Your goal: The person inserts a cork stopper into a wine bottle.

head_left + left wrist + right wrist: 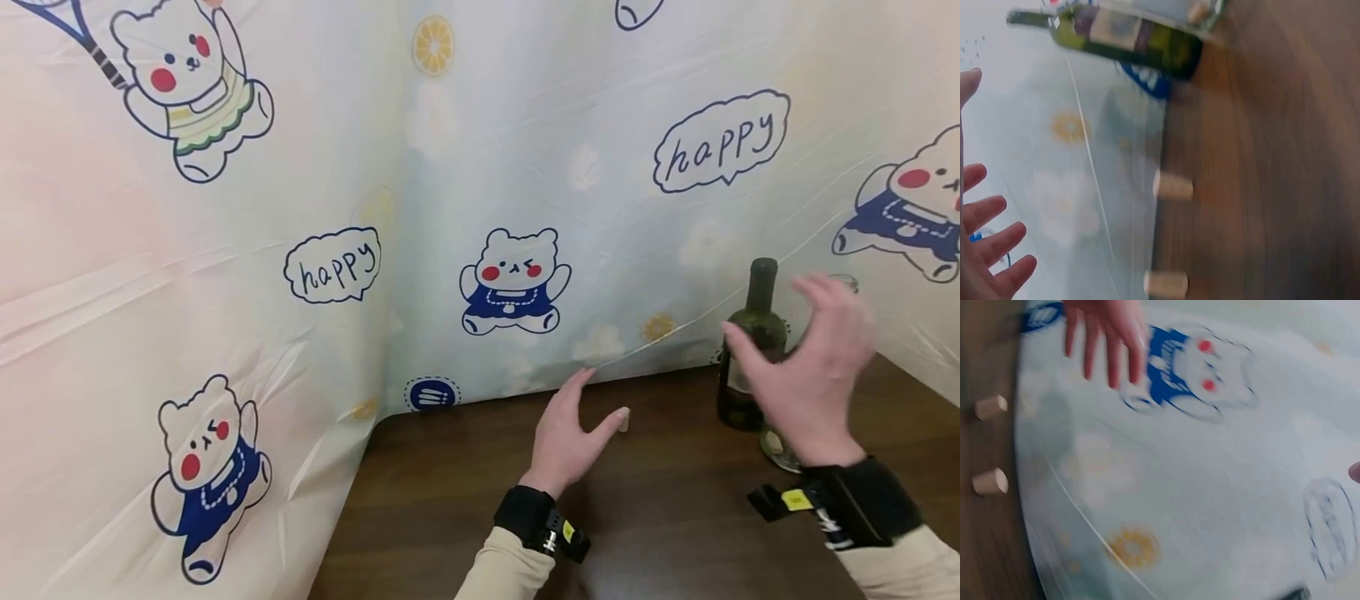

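Note:
My left hand (562,442) hovers over the table with fingers spread and holds nothing. A cork (624,419) shows right by its thumb tip in the head view. Two corks, one nearer the bottle (1173,185) and one farther off (1166,284), stand upright in the left wrist view. My right hand (817,375) is raised with thumb and fingers apart, nothing between them. It overlaps a dark green wine bottle (761,325), which stands upright with a pale label. Partly hidden behind that hand is a clear stemmed glass, its base (780,454) showing below the palm.
The dark wooden table (652,517) meets a hanging cloth (480,183) at its back and left edges, printed with bears and the word "happy". A small tan piece (1199,12) shows at the glass in the left wrist view. Both wrists wear black straps.

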Motion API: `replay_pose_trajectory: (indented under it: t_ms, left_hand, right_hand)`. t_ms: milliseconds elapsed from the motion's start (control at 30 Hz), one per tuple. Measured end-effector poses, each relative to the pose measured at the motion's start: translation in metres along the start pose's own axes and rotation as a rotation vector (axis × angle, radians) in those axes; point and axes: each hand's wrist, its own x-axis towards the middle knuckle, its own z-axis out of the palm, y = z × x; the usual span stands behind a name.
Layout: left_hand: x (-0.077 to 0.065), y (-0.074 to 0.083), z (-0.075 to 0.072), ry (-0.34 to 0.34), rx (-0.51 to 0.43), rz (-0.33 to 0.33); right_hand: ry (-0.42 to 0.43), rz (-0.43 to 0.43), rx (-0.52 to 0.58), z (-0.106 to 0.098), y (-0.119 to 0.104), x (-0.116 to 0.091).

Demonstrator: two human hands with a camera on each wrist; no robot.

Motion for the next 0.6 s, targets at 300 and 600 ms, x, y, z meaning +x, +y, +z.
replay_pose_trajectory:
  t_ms: [300,600]
  left_hand:
    - [-0.008,0.039,0.014,-0.084,-0.087,0.174]
    - [-0.016,0.055,0.038,-0.232,-0.105,0.181]
  right_hand:
    - [-0.158,0.491,-0.105,-0.027,0.051,-0.013]
    - [-0.249,0.623,-0.103,-0.011,0.087,-0.036]
